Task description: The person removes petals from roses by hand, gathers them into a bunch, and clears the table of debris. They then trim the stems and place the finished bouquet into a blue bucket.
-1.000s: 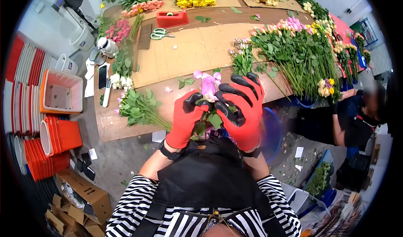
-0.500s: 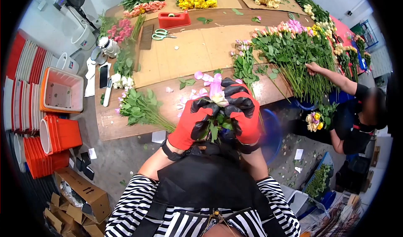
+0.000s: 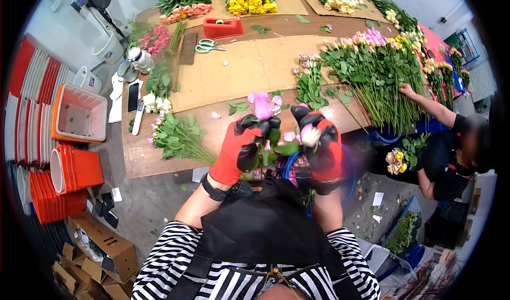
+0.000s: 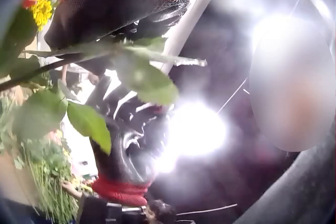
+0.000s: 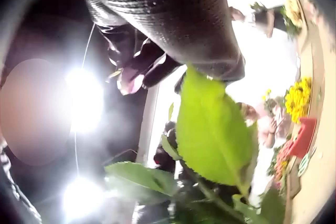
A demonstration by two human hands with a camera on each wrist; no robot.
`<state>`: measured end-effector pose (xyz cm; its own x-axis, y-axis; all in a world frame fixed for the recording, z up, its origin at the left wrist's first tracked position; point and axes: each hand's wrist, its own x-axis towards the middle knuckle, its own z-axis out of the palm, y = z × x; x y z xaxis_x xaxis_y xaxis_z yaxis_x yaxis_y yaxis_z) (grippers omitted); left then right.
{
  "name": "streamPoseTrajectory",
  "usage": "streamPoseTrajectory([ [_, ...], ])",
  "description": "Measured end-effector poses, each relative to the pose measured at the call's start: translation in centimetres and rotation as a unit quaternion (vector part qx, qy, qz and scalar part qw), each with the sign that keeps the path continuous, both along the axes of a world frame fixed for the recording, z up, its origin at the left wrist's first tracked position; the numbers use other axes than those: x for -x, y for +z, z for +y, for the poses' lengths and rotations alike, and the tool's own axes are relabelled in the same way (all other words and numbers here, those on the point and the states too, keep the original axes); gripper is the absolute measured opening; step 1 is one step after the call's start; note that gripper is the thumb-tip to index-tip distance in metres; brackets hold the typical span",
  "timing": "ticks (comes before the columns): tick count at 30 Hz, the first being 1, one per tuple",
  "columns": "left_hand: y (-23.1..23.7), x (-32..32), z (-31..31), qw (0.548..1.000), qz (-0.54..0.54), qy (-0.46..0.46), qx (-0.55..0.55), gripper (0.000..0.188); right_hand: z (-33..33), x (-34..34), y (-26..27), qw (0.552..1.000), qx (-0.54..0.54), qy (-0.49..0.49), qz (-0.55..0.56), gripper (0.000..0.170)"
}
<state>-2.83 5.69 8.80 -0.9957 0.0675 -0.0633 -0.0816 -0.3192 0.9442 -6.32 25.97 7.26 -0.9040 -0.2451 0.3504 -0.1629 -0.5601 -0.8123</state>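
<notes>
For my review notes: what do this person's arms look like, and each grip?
The left grip and right grip wear red gloves with a glossy black coating over the fingers. A black wrist strap circles the left wrist. Black-and-white striped sleeves leave both forearms bare. No markings are legible.

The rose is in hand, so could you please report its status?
Left hand holding rose. Right hand apart, holding petals. Leaves between hands.
</notes>
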Motion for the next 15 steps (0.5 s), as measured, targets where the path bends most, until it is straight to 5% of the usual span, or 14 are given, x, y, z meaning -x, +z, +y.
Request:
streamPoseTrajectory([
  [1, 0.2, 0.1, -0.5, 0.993, 0.1, 0.019, 0.055, 0.024, 0.4, 0.0, 0.7, 0.996, -0.082, -0.029, 0.007, 0.021],
  [3, -2.2, 0.8, -0.9, 0.986, 0.095, 0.094, 0.099, 0.029, 1.1, 0.1, 2.1, 0.965, -0.248, -0.079, 0.024, 0.013],
  [5, -1.7, 0.3, -0.4, 0.986, 0.041, 0.146, 0.075, 0.032, -0.1, -0.6, 2.2, 0.926, -0.299, -0.232, 0.009, 0.013],
  [8, -1.0, -0.3, 0.9, 0.97, 0.069, 0.202, 0.117, 0.033, -2.0, -1.2, 3.6, 0.931, -0.254, -0.261, 0.041, 0.017],
  [12, -0.8, -0.4, 1.6, 0.948, 0.116, 0.217, 0.199, 0.033, -2.1, -1.7, 4.5, 0.869, -0.391, -0.25, 0.17, 0.024],
  [15, -0.6, -0.5, 2.2, 0.931, 0.133, 0.24, 0.241, 0.033, -3.6, -1.6, 5.0, 0.914, -0.304, -0.264, 0.047, 0.024],
])
